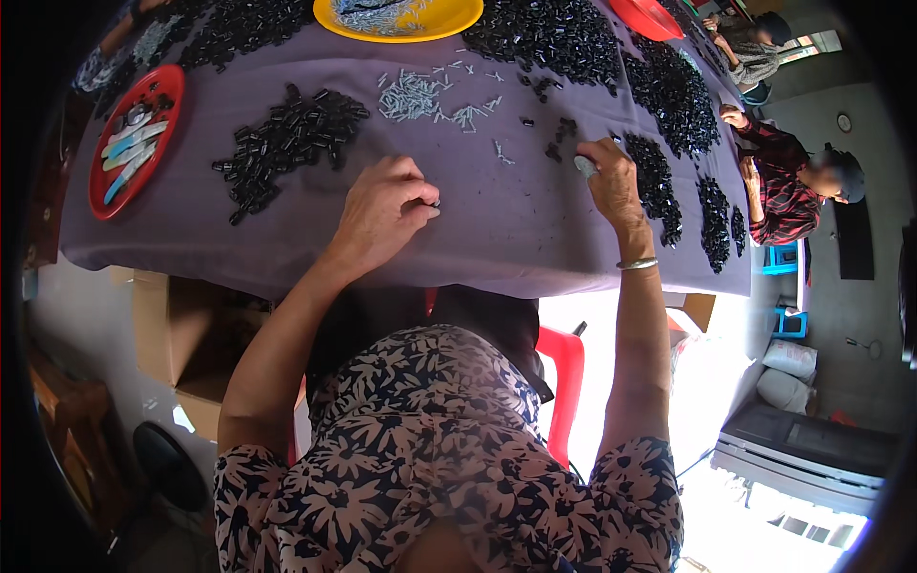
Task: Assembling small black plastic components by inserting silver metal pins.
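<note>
Head view: one fisheye picture, looking down over a table draped in a purple-grey cloth [516, 239].
Left hand [382, 212]: curled, fingertips pressed together on a small dark piece with a pale tip [435, 203]; the piece's long axis runs roughly left to right, tip toward the right hand.
Right hand [611, 181]: fingers bent down onto the cloth, a small grey piece [585, 167] pinched at the fingertips; a thin silver bangle [637, 263] sits on the wrist.
Nearest stock, left: a loose heap of short black cylindrical parts [287, 143] lies up and to the left of the left hand, near it.
Nearest stock, centre: a scatter of small silvery metal pins [415, 95] lies beyond and between both hands; the left hand is slightly nearer.
Nearest stock, right: a dark band of black parts [659, 181] lies just beside the right hand.
Round yellow plastic dish [396, 19]: holds more silvery pins.
Round red plastic tray [134, 138]: holds pale flat strips and a few black parts.
Far right: a seated person in a red checked shirt [788, 181], at the table's edge.
</note>
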Motion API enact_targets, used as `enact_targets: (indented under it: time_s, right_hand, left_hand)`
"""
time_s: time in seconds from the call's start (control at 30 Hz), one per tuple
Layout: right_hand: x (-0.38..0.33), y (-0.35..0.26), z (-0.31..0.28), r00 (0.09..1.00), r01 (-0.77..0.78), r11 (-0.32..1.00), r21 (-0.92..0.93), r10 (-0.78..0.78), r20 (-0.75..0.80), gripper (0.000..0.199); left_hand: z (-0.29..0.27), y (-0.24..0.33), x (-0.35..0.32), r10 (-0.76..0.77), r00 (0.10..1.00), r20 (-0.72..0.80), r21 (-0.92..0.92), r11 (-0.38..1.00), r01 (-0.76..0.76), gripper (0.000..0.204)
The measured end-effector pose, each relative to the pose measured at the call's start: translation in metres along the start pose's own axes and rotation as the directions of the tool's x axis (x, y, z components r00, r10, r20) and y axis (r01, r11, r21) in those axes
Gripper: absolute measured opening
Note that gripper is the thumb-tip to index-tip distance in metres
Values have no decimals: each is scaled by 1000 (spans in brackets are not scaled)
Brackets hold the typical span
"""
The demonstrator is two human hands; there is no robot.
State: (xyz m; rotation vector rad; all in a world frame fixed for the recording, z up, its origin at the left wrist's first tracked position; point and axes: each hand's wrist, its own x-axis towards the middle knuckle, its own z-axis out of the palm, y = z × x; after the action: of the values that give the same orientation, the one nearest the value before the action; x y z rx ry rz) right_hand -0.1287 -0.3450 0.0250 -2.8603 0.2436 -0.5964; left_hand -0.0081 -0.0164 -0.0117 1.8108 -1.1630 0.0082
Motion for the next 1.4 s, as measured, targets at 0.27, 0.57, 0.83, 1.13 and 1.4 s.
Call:
enact_targets:
  time_s: [0.27, 0.57, 0.83, 1.13, 1.4]
  right_hand:
    - [2, 13, -7, 991, -129, 980, 150, 121, 63, 18]
    - [5, 0, 8, 996, -63, 997, 34, 65, -65, 14]
    - [-1, -94, 8, 996, 22, 946, 323, -48, 73, 12]
    - [7, -128, 7, 947, 213, 949, 234, -259, 190, 23]
    - [20, -113, 0, 931, 155, 985, 81, -173, 321, 15]
  left_hand:
    - [3, -4, 0, 10, 1000, -11, 6, 1000, -10, 10]
    - [5, -6, -1, 0, 1000, -14, -7, 1000, 0, 10]
    - [4, -5, -3, -22, 1000, -16, -9, 1000, 22, 9]
    - [4, -5, 0, 1, 1000, -1, -25, 1000, -1, 10]
    - [4, -4, -1, -1, 1000, -6, -11, 1000, 1, 10]
